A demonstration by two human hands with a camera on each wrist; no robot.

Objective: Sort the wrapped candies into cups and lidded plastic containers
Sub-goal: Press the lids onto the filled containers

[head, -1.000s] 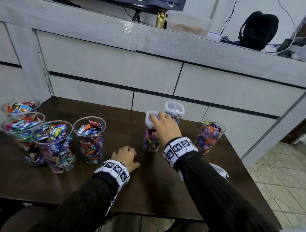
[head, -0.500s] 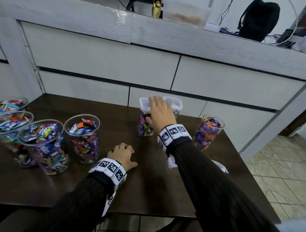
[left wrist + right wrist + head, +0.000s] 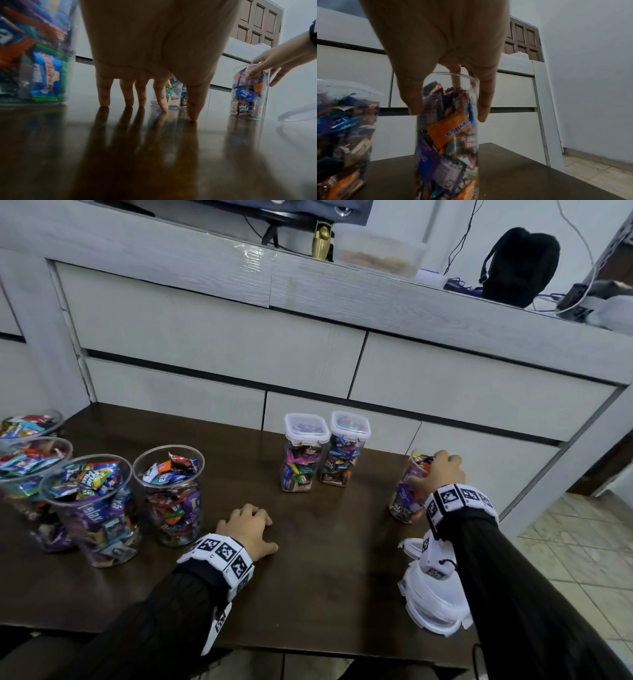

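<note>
Tall clear cup (image 3: 409, 491), packed with wrapped candies (image 3: 452, 129), upright on the tabletop (image 3: 325, 559) right under the right hand (image 3: 442, 474). Fingers draped over the open rim from above: thumb down the near-left wall, another finger down the right wall, at least one dipping inside the mouth, as the right wrist view shows. Loose claw around the top, then, not yet a firm squeeze by the look of it.

Handling, at a guess: rigid, smooth, likely slippery wall; a full load, so some weight low down and a narrow base quick to tip. Rim grip fine for sliding; for lifting, better lower, round the middle of the wall. Wrappers light and crinkly, easy to spill from an open top.

Just behind the right wrist, a stack of white lids (image 3: 431, 601) near the tabletop's edge. Between the two hands and further out, two lidded containers (image 3: 305, 453), filled and closed, side by side. Left hand (image 3: 248, 525) idle, fingers spread, tips resting on the dark tabletop, gripping nothing. Beyond the left hand, a cluster of wide cups (image 3: 169, 494) brimming with candy.
</note>
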